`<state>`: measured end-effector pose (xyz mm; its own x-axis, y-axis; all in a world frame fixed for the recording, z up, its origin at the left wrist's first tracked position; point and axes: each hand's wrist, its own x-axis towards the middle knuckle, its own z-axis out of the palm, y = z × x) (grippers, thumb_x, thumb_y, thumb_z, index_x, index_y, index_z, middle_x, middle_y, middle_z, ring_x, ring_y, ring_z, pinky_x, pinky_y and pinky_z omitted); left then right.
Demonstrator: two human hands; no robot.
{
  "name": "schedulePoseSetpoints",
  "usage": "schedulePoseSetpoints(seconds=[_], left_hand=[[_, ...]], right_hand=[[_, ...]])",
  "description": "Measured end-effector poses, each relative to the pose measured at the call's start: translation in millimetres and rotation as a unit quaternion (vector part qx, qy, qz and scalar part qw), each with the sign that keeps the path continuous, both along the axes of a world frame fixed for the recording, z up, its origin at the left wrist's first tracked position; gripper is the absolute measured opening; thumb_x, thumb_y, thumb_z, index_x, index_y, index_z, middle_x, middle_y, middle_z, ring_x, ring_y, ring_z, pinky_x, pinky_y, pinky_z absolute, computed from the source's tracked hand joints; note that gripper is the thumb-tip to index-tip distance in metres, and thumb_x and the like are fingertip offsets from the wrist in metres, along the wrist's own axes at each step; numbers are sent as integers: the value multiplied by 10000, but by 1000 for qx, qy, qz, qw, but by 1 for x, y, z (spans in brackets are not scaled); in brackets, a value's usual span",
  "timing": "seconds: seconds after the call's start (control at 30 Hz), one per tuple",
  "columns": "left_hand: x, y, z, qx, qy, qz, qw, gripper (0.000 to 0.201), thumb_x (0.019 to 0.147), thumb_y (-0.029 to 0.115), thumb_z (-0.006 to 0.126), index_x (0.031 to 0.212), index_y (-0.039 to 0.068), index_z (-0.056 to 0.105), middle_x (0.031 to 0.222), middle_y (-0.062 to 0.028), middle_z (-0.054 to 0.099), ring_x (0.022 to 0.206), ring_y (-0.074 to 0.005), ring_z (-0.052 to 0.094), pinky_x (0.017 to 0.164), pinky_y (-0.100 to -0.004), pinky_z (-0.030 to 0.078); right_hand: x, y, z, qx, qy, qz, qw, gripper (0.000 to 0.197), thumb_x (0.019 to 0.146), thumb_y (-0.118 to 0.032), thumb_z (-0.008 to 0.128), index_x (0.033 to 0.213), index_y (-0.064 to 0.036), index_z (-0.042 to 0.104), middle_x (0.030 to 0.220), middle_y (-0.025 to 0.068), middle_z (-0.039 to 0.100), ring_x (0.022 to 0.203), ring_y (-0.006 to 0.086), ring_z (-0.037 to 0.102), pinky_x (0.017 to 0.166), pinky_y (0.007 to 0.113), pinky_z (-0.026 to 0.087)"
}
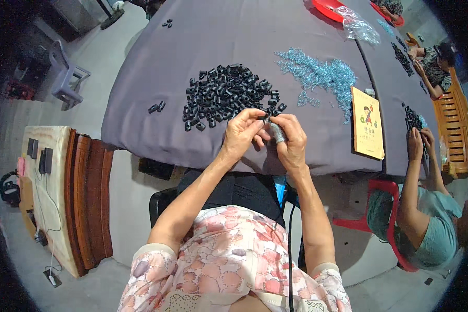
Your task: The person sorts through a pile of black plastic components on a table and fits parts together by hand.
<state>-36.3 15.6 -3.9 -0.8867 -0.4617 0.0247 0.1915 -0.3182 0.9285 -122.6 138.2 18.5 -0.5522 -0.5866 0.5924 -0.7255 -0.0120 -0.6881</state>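
Note:
My left hand (243, 132) and my right hand (291, 138) meet above the near edge of a grey-covered table (156, 78). Together they pinch one small black plastic piece (265, 119) between the fingertips. A grey wrap covers one finger of my right hand. Just beyond the hands lies a heap of several black plastic pieces (226, 93). Farther right is a scattered pile of small light-blue parts (322, 75). Two loose black pieces (156, 107) lie left of the heap.
A yellow booklet (367, 124) lies at the table's right. A second person (426, 208) on a red chair works at the right, another sits farther back (434, 65). A clear plastic bag (360, 26) and red trays (328, 7) sit far right. A wooden bench (88, 197) stands left.

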Motion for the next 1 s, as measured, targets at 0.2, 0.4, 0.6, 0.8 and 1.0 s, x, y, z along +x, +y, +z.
schedulePoseSetpoints(seconds=[0.2, 0.4, 0.6, 0.8, 1.0], left_hand=[[0, -4, 1, 62, 8, 12, 998, 204, 921, 83, 498, 1087, -28, 455, 869, -128, 623, 679, -179, 658, 487, -229, 533], [-1, -2, 1, 45, 13, 13, 999, 198, 927, 107, 494, 1064, -30, 458, 814, -100, 599, 615, -137, 623, 467, -215, 510], [2, -5, -1, -20, -8, -9, 1000, 137, 930, 134, 507, 1010, 23, 515, 711, -24, 570, 536, -57, 540, 438, -169, 414], [7, -9, -2, 26, 13, -49, 998, 100, 917, 127, 534, 961, 43, 568, 687, 12, 563, 510, -23, 500, 425, -148, 363], [10, -15, -1, 76, 11, -116, 990, 156, 906, 111, 557, 1035, 34, 602, 723, -7, 595, 539, -38, 534, 452, -142, 408]], right_hand=[[2, -1, -1, 5, 12, 3, 1000, 299, 681, 100, 555, 949, -24, 601, 897, 136, 577, 795, 294, 596, 672, 367, 494], [4, -2, -2, 7, 18, -4, 1000, 293, 679, 99, 577, 943, -24, 608, 893, 133, 575, 783, 287, 598, 649, 358, 496], [8, -2, 3, 7, -4, 6, 1000, 245, 667, 91, 599, 888, -14, 619, 874, 123, 587, 771, 279, 601, 652, 342, 494], [5, -3, -6, -18, -150, 58, 987, 152, 707, 77, 609, 833, -9, 614, 785, 77, 594, 709, 169, 599, 624, 274, 472], [7, -2, -7, -9, -293, 80, 953, 74, 740, 35, 634, 794, -4, 602, 754, 43, 580, 658, 94, 552, 595, 251, 451]])
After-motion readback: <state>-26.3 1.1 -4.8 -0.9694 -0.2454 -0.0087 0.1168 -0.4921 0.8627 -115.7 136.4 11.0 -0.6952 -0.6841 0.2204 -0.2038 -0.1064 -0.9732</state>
